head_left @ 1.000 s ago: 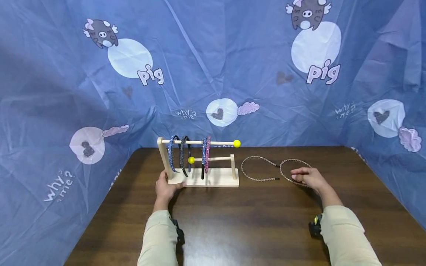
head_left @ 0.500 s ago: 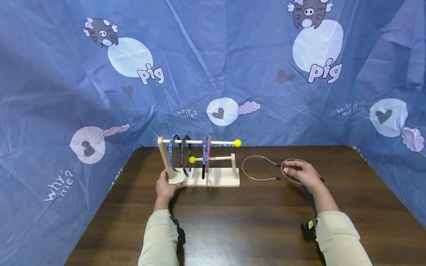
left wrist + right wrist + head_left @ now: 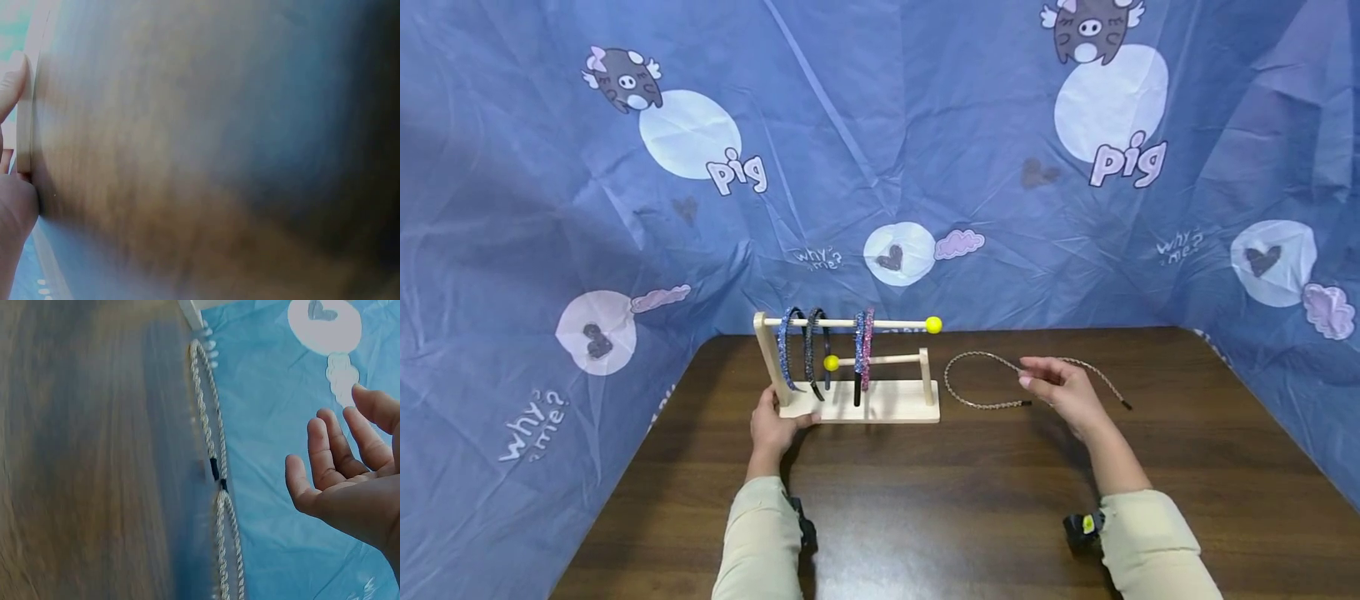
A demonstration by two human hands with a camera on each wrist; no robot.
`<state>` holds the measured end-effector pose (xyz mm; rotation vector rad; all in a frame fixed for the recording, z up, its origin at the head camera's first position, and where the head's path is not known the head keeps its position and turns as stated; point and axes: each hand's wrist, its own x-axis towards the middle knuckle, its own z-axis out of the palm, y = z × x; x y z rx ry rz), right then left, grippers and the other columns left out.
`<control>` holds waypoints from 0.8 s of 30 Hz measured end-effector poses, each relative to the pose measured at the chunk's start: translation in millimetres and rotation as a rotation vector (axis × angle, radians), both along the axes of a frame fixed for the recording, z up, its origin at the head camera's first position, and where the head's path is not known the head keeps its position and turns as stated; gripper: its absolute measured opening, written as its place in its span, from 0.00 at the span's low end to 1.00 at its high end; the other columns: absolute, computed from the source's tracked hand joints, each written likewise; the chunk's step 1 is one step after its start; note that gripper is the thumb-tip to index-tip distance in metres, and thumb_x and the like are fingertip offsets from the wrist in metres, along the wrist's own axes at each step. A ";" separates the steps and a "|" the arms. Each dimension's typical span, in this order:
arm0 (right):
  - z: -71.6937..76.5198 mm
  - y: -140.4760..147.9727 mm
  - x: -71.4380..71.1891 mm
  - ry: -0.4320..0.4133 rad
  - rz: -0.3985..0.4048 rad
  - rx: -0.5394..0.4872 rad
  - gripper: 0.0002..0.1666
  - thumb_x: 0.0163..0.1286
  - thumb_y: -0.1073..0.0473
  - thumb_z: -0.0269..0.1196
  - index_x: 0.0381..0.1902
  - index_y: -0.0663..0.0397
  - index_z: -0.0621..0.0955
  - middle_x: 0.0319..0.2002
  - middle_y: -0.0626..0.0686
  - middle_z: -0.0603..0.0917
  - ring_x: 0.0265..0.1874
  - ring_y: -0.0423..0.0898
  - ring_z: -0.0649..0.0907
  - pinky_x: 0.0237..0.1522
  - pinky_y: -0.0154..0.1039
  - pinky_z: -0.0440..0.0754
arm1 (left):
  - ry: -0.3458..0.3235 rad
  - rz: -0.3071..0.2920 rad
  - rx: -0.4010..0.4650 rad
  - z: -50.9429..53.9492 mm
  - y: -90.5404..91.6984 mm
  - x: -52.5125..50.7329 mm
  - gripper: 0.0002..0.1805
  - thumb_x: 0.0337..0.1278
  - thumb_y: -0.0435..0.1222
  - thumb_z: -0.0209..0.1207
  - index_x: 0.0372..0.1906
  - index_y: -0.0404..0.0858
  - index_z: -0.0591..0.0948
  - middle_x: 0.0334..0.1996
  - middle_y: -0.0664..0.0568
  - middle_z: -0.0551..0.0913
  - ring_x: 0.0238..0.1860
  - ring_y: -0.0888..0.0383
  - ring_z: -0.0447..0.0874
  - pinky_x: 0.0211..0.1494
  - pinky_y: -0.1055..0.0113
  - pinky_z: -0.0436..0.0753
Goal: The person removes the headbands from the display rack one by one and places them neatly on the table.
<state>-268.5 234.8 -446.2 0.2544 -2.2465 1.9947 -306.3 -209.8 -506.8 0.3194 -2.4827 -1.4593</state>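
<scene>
A pale wooden headband stand (image 3: 880,412) rises from the table in the head view. My left hand (image 3: 772,427) grips its base at the left end, thumb along the front edge. From its upper bar hang a blue glitter headband (image 3: 784,354), a black one (image 3: 810,358), a second blue one (image 3: 859,337) and a pink one (image 3: 868,342). Two braided headbands lie to the right: the nearer-to-stand one (image 3: 947,379) in full view, the other (image 3: 1105,381) partly hidden. Over their meeting point hovers my right hand (image 3: 1063,396), fingers loosely bent, holding nothing in the right wrist view.
Yellow balls cap the upper bar (image 3: 933,325) and the lower bar (image 3: 831,363) of the stand. The brown wooden table (image 3: 955,500) extends toward me. Blue printed cloth (image 3: 820,167) hangs behind and at both sides.
My right hand has moved left from over the right braided headband toward the left one, uncovering more of the right headband's outer end. The left hand stays on the stand.
</scene>
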 end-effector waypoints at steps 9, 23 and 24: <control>9.9 -16.7 2.1 -0.013 0.037 -0.007 0.22 0.62 0.64 0.64 0.51 0.70 0.75 0.43 0.60 0.79 0.39 0.39 0.80 0.40 0.34 0.79 | -0.005 0.003 0.001 -0.3 -0.5 0.3 0.49 0.27 0.33 0.77 0.64 0.34 0.65 0.56 0.38 0.73 0.56 0.45 0.69 0.60 0.55 0.63; 19.0 -45.1 1.9 0.076 0.105 -0.043 0.22 0.60 0.70 0.63 0.51 0.76 0.74 0.40 0.53 0.82 0.40 0.42 0.80 0.41 0.31 0.77 | -0.021 -0.007 0.006 0.3 0.1 -0.6 0.49 0.28 0.33 0.76 0.64 0.34 0.64 0.57 0.38 0.72 0.57 0.45 0.68 0.61 0.55 0.62; 19.7 -47.6 1.7 0.079 0.108 -0.043 0.22 0.60 0.70 0.63 0.51 0.77 0.74 0.40 0.54 0.82 0.40 0.43 0.80 0.41 0.31 0.77 | -0.022 -0.005 0.006 0.1 0.2 -1.0 0.49 0.28 0.33 0.76 0.64 0.34 0.64 0.58 0.38 0.72 0.58 0.45 0.68 0.61 0.55 0.62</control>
